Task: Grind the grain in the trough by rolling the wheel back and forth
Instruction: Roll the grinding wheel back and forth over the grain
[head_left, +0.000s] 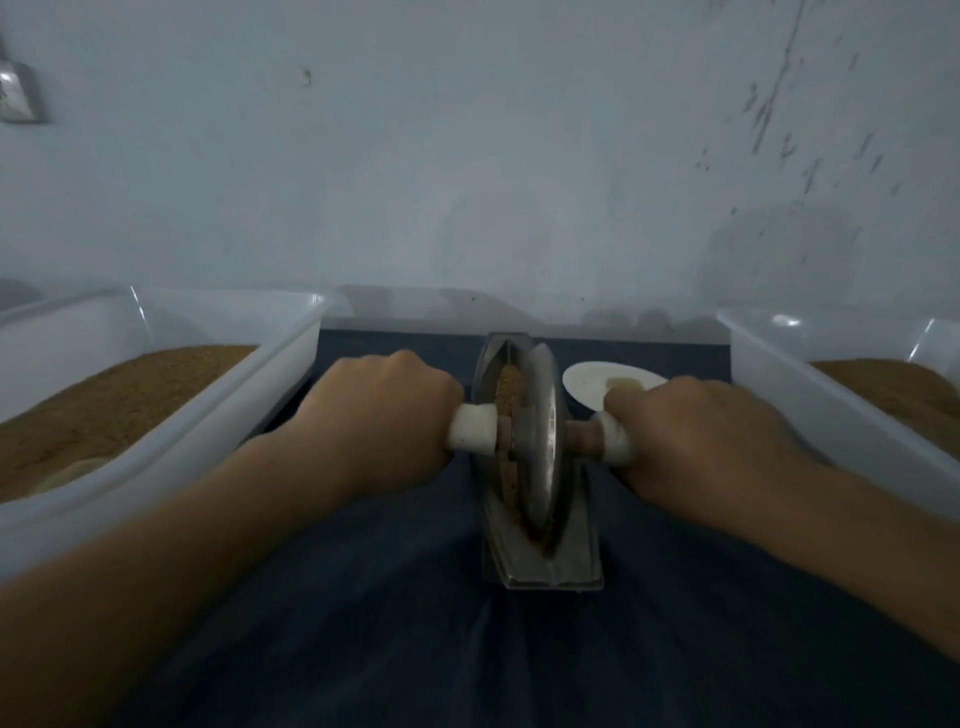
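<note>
A narrow metal trough (545, 569) lies lengthwise on the dark blue cloth, pointing away from me. A metal wheel (543, 441) stands upright in it, about midway along. Brown grain (506, 395) lines the groove to the left of the wheel. An axle runs through the wheel, with a white-wrapped handle (472, 428) on each side. My left hand (379, 415) grips the left handle. My right hand (696, 441) grips the right handle; its fingers curl over the white wrap.
A white plastic tub (270, 379) of brown meal stands at the left, and a second tub (769, 358) of the same stands at the right. A small white dish (587, 384) lies beyond my right hand. A pale wall rises just behind the trough.
</note>
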